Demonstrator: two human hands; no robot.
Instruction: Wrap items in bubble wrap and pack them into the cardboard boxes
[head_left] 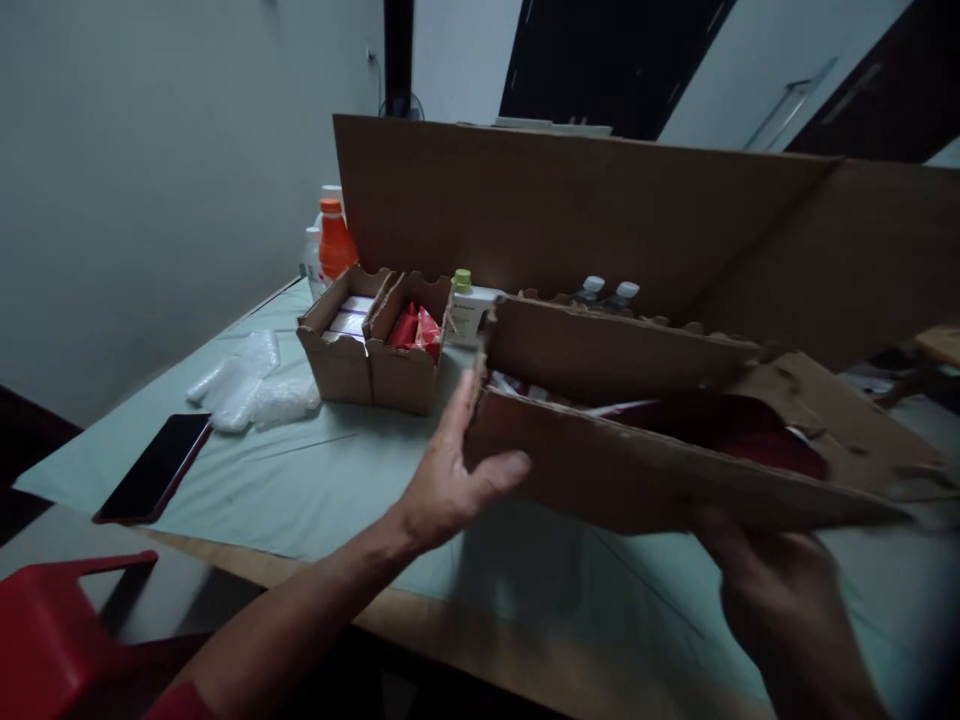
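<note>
The hands are apart: the left hand clasps the left end of the long box, the right hand its lower front edge. The box seems lifted — if one grip slips, it may tip, or knock the white bottle.

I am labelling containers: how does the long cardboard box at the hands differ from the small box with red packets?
The long box is longer than the small box. The left hand and right hand touch the long box; the small box stands on the cloth. The long box holds a dark red item, the small box red packets. Both are open brown cardboard.
</note>
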